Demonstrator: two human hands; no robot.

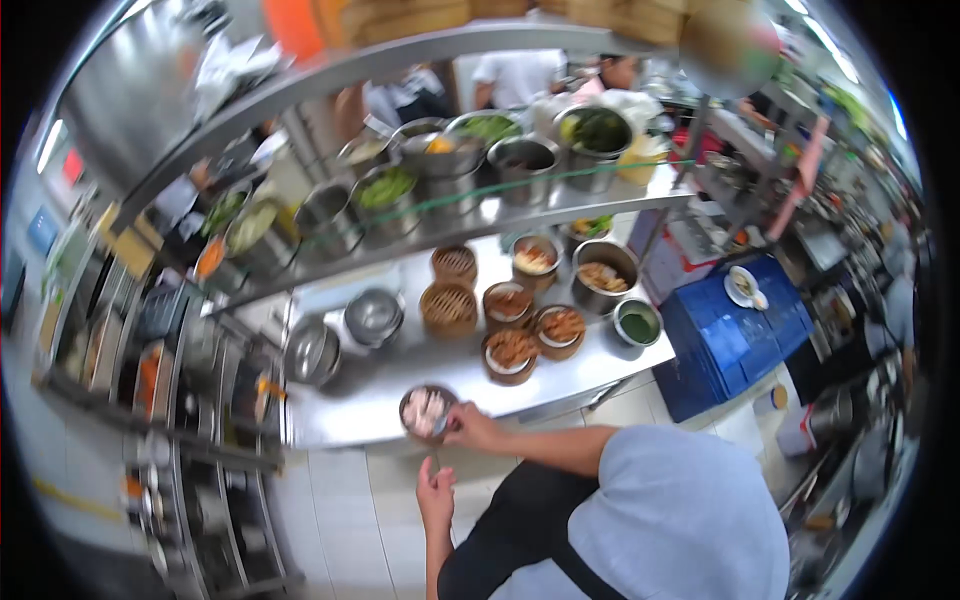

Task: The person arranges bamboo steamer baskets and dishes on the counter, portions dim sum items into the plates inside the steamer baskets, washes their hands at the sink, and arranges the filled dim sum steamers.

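My right hand [466, 425] reaches over the table's front edge to a round container [404, 412] of pale pieces. Its fingers are closed around a small utensil, perhaps a spoon, whose end is over the food. Below the container, my left hand [436, 490] is raised with its fingers apart and nothing in it. To the upper right of my hands, bamboo steamers [510, 356] hold reddish-brown food. Slatted steamer lids [449, 307] lie behind them, and metal bowls [374, 317] stand to the left.
A steel shelf [470, 215] above the table [360, 424] carries several metal pots of greens and other food. At the right are a green-filled bowl [637, 323] and a blue chest [730, 320] with a plate on top. Racks [190, 440] stand left. People [518, 75] are behind the shelf.
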